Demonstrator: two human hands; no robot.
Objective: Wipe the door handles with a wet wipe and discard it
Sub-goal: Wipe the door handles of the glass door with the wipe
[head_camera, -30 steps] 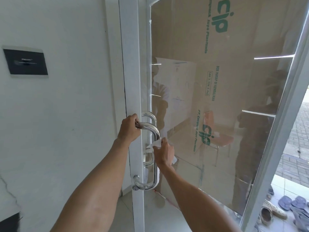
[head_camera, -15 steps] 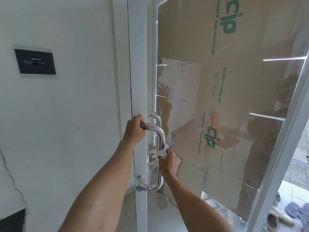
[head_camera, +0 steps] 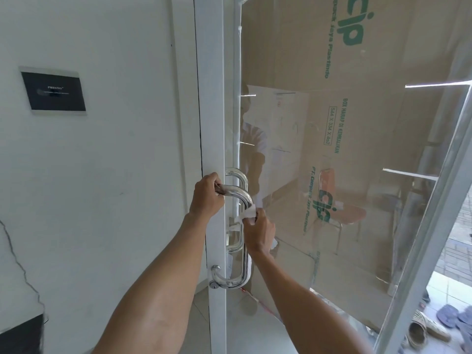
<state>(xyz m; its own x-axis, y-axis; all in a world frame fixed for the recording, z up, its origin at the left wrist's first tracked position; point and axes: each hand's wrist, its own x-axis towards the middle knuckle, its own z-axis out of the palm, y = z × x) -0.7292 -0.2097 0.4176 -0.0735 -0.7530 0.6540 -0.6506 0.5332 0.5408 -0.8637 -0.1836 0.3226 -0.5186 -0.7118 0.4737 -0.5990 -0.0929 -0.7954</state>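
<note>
Around the upper bend of the near door handle the left hand is closed, its fingers curled over the shiny metal tube. Just right of and below these fingers, the right hand grips the vertical part of the same handle, its fingers pressed together on a white wet wipe wrapped against the tube. One corner of the wipe sticks out above the fingers. Two handles can be counted: the near one, a round polished steel bar bent in a D shape, and a second handle of the same shape behind the glass. Both sit on one white door frame. Left of the left hand is a white wall with one dark rectangular plate. Far lower right of the fingers, several sandals lie on the floor.
</note>
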